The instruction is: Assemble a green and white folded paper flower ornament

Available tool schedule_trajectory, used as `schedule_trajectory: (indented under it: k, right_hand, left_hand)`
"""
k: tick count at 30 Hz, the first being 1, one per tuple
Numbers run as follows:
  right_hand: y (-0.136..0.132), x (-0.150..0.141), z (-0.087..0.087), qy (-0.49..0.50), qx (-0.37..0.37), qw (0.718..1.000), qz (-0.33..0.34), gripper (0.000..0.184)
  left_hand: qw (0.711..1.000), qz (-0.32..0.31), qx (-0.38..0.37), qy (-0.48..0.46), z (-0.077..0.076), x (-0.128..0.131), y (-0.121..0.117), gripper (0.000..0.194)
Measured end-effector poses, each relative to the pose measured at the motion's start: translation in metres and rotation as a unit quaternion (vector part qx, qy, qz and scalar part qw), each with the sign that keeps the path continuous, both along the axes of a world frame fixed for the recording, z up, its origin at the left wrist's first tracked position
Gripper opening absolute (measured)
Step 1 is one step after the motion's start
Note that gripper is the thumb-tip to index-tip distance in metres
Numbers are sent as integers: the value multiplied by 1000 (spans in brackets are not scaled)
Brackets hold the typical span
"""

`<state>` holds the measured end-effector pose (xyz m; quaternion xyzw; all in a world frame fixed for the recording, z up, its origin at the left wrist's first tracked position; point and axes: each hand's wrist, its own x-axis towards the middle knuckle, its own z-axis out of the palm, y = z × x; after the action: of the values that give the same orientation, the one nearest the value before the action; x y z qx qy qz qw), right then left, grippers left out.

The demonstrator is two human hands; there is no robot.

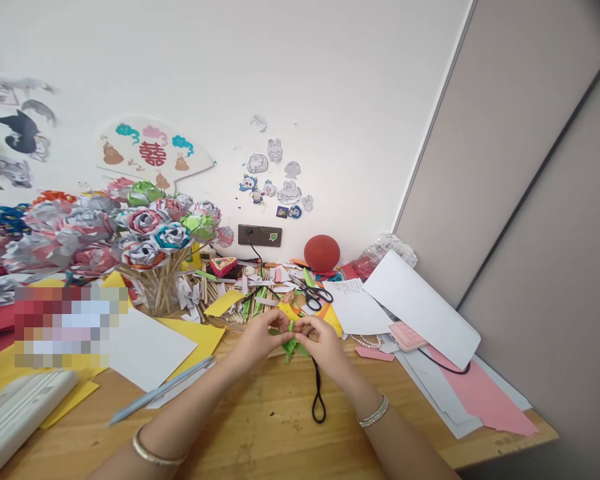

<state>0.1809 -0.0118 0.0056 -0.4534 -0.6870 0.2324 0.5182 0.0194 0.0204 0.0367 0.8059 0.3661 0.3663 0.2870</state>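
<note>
Green paper piece [290,348]: folded, with pointed ends; held above the desk [260,433], about midway between its left and right sides, a little back from the bare wood in front.
Left hand [265,335]: fingers curled, thumb and fingertips pinched on the green paper piece's left side; 1 bangle [155,457] on the forearm.
Right hand [322,340]: same pinch on the right side, fingertips close to the left hand's; silvery bracelet [374,412] at the wrist.
Black loop [319,400]: hangs or lies below the right hand, cannot tell which.
Scissors [314,295]: black handles, just beyond the hands, among paper scraps and sticks.
Red ball [322,253]: near the desk's back edge, right of the wall socket [260,235].
Paper flowers [145,223]: large bunch on sticks, back left of the desk.
White sheet [153,348]: left of the hands, over yellow paper [200,337]; blue pen-like item [157,395] nearer.
White slab [423,310]: tilted, toward the desk's right edge; pink case [407,337] against its lower side.
Pink paper [490,397]: reaches toward the near right corner, over white sheets.
</note>
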Motion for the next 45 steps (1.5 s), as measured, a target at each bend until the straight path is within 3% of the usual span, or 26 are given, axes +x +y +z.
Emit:
schedule_trajectory:
  k: [6, 14, 19, 24, 31, 37, 45]
  right_hand:
    - [0, 1, 1, 9, -17, 1000, 10, 12]
    - [0, 3, 3, 63, -85, 993, 50, 5]
    - [0, 4, 1, 92, -120, 986, 76, 8]
    - [-1, 0, 1, 81, -145, 984, 61, 8]
    - [-1, -5, -3, 25, -128, 991, 10, 8]
    - [-1, -3, -6, -52, -86, 995, -8, 8]
    - [-4, 0, 1, -78, -59, 995, 14, 11]
  left_hand:
    - [999, -47, 10, 3, 1, -1, -1, 10]
    - [998, -40, 35, 35, 9, -1, -8, 14]
    - [996, -45, -73, 30, 3, -1, -3, 16]
    - [992, -47, -115, 17, -14, 0, 8, 24]
    - [989, -70, -126, 12, -27, -2, 16, 27]
    - [993, -69, -83, 37, -25, -4, 15, 19]
    - [995, -54, -31, 81, -17, -6, 9, 12]
